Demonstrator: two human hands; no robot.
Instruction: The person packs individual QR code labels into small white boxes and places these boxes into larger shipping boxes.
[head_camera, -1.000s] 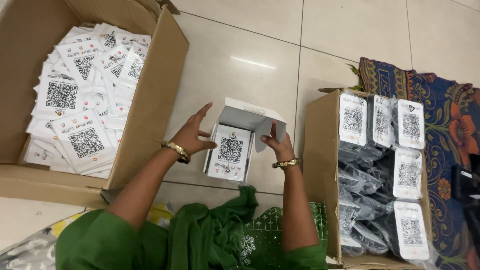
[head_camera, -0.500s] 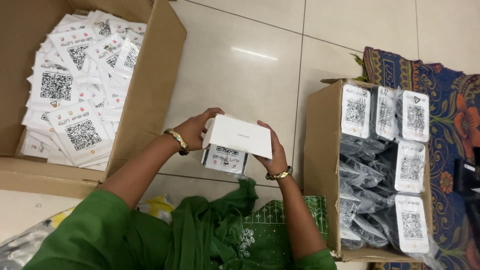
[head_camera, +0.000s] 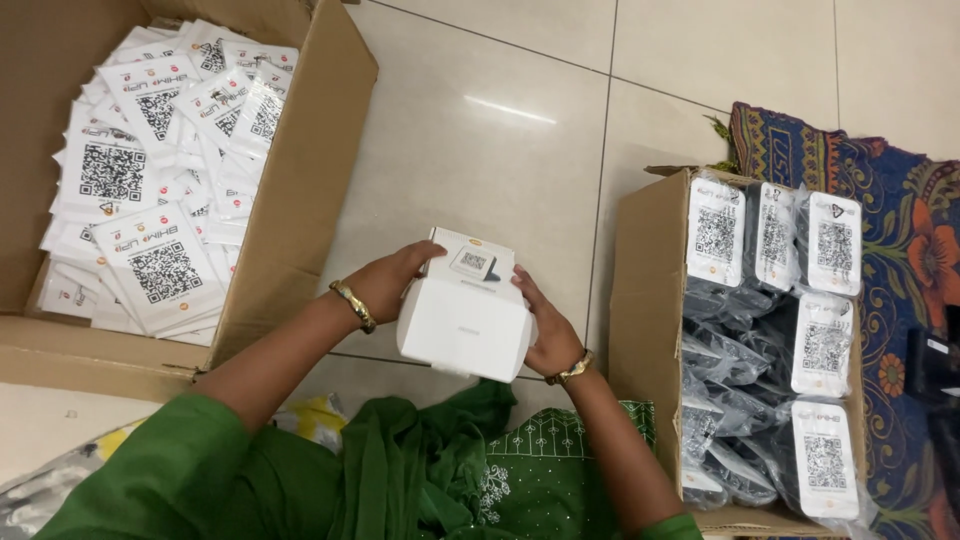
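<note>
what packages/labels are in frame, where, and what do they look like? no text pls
Small white box: centre, held between left hand and right hand; square-code sticker on its top end.
White cards: loose pile in the open brown carton at left; flat rectangles with black square codes.
Bagged units: packed in the brown carton at right; clear plastic, white code labels.

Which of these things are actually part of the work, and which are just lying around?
In use:
small white cardboard box
left hand
right hand

Lying about:
large brown carton of white printed cards
brown carton of plastic-wrapped devices
patterned blue cloth
tiled floor
</note>
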